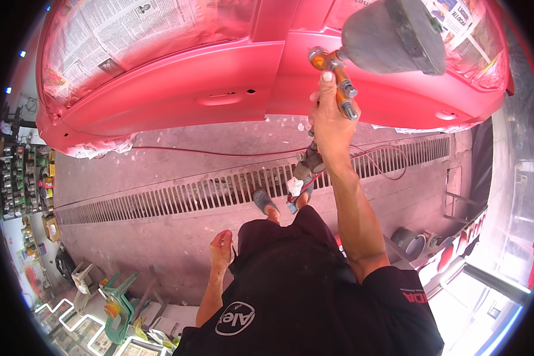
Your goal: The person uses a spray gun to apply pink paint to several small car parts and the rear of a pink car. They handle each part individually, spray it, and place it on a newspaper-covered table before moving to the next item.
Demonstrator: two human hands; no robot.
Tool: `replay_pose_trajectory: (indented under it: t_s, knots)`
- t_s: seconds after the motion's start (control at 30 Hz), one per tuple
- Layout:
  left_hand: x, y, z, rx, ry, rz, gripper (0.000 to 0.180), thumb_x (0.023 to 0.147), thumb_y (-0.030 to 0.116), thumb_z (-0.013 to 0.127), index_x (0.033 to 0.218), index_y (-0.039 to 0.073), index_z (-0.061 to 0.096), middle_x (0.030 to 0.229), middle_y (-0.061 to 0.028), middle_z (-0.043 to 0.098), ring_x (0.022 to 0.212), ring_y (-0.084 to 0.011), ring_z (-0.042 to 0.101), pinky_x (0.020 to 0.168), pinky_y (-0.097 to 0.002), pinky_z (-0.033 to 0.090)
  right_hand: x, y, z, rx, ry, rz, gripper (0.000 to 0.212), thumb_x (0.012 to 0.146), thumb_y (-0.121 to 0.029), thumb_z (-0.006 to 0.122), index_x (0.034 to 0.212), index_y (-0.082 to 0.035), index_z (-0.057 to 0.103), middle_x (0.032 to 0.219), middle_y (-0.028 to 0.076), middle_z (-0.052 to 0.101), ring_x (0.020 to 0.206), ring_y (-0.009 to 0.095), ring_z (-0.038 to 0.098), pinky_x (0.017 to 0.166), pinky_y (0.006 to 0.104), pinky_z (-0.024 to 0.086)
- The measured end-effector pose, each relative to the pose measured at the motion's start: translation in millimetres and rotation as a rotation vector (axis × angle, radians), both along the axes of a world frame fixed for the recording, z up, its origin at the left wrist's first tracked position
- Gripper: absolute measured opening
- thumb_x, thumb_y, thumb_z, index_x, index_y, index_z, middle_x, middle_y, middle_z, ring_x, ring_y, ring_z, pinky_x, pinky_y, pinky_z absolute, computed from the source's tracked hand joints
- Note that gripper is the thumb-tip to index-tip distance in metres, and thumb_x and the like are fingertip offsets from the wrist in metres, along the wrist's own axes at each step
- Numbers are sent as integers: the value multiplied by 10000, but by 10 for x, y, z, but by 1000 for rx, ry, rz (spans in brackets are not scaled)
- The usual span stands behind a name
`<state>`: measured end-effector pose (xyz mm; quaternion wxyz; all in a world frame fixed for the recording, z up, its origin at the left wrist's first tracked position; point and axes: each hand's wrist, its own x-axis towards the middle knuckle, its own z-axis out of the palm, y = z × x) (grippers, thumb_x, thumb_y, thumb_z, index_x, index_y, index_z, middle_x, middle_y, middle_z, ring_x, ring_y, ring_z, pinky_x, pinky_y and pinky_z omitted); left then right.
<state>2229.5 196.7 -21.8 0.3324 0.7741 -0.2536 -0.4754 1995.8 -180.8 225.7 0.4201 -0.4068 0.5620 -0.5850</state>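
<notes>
My right hand (331,121) is raised in front of the car and closed around a spray gun (343,86) with an orange-gold body. A large grey paint cup (388,41) sits on the gun. Just beyond it is the red side panel of the car (231,86), where the gun overlaps the view of a door. Newspaper masking (130,38) covers the windows, with red overspray on it. Below my right hand, a dark fitting with a whitish wad (295,186) hangs near my feet. My left hand (221,250) hangs low at my side, its fingers curled; whether anything is inside them is hidden.
A thin red hose (213,153) runs across the concrete floor and loops at right. A slotted floor grate (207,200) passes under my feet. Cans crowd the shelves (26,172) at left. A green chair (120,308) stands lower left, a dark bucket (404,239) at right.
</notes>
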Motion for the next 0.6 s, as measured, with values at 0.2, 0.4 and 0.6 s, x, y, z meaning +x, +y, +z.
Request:
replay_pose_trajectory:
  t_s: [0.2,0.4,0.6]
  knots:
    - [-7,13,1,-8,-17,-19,393,1046,334,650,1145,-40,720,891,-58,727,797,-126,662,761,-282,527,-104,173,62,8,-50,-60,493,1046,-427,643,1271,11,673,773,22,602,619,46,490,531,252,402]
    - [-26,-87,64,-25,-6,-12,411,1045,348,647,1142,-45,719,911,-70,728,802,-136,663,770,-288,528,-57,83,18,-5,-60,29,486,1047,-463,619,1203,-2,616,830,70,615,468,50,431,416,242,354]
    - [-26,-93,58,-25,-23,-41,414,1041,350,653,1142,-46,720,925,-77,733,813,-141,668,772,-289,531,-18,-36,-7,-39,-100,99,525,1033,-457,654,1301,-5,666,806,24,605,615,45,484,529,245,401]
